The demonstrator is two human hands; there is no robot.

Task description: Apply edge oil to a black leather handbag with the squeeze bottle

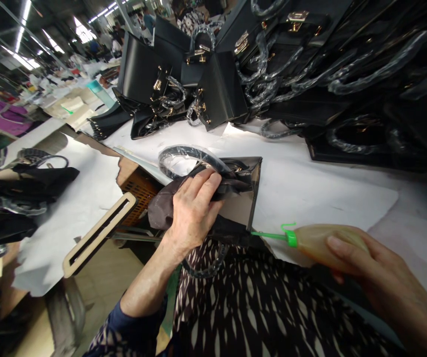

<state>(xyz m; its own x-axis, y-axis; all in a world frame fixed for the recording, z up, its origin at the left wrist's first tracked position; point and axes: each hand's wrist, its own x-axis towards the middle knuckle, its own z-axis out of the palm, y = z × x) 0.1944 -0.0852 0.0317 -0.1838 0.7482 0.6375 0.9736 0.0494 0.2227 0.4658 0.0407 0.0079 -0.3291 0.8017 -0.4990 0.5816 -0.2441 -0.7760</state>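
Right hand (377, 272) closed round a soft amber squeeze bottle (321, 240), its green nozzle (273, 235) touching the lower corner of a glossy black handbag (243, 193) at the worktable's (310, 183) near edge. Left hand (193, 213) clamps the bag's limp flap, fingers curled. Application judged in progress, unfinished. Rigid stacked bags (310, 64), handles film-wrapped, line the far edge

On the table (310, 188), handbag (243, 198) with bag pile (310, 74) behind, squeeze bottle (317, 240) right, slotted board (99, 233) left.

Handbag factory floor: stacked black handbags (213, 84), long worktables (310, 188), strip lights (23, 34).
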